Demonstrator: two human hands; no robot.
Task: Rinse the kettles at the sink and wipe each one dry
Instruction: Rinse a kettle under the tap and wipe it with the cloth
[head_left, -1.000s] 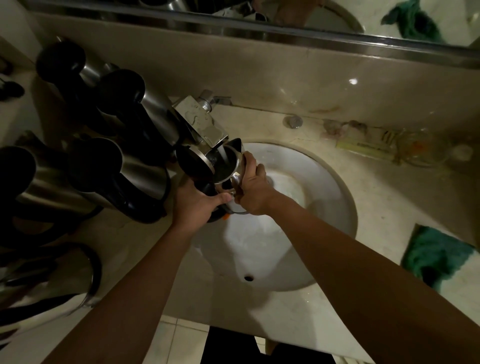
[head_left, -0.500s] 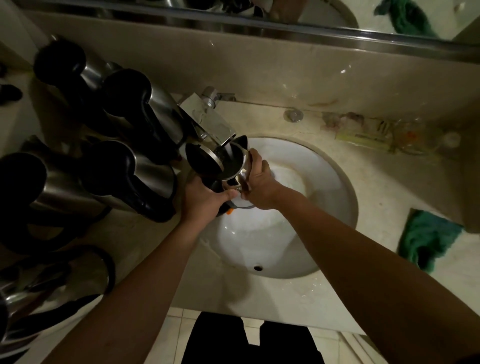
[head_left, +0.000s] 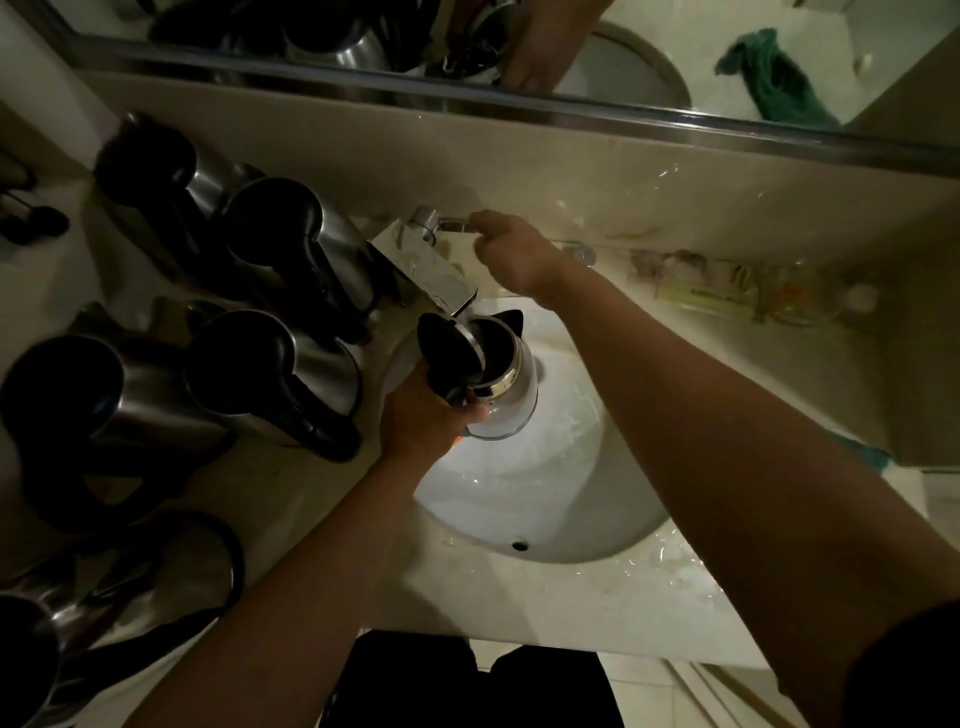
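A steel electric kettle (head_left: 501, 387) hangs over the left part of the white sink basin (head_left: 561, 499), its black lid (head_left: 449, 358) flipped open and its mouth just beneath the square chrome faucet spout (head_left: 431, 270). The left hand (head_left: 423, 423) grips the kettle by its handle, fingers curled round it with the thumb lying across the steel wall; a small orange part (head_left: 457, 441) shows just below those fingers. The right hand (head_left: 511, 249) is well apart from the kettle, up behind the spout, with its fingertips on the faucet lever (head_left: 452, 224); whether they pinch the lever or only press it cannot be told, since the back of the hand hides them. To the left of the gripping fingers, a cluster of other steel kettles (head_left: 270, 364) with black lids stands crowded on the pale stone counter (head_left: 545, 608). Beyond the right hand's knuckles, along the back wall, lie some small wrapped toiletries (head_left: 727, 296), too blurred to name. A green cloth (head_left: 862, 457) peeks out just past the right forearm, and the mirror (head_left: 675, 62) above reflects another green cloth.
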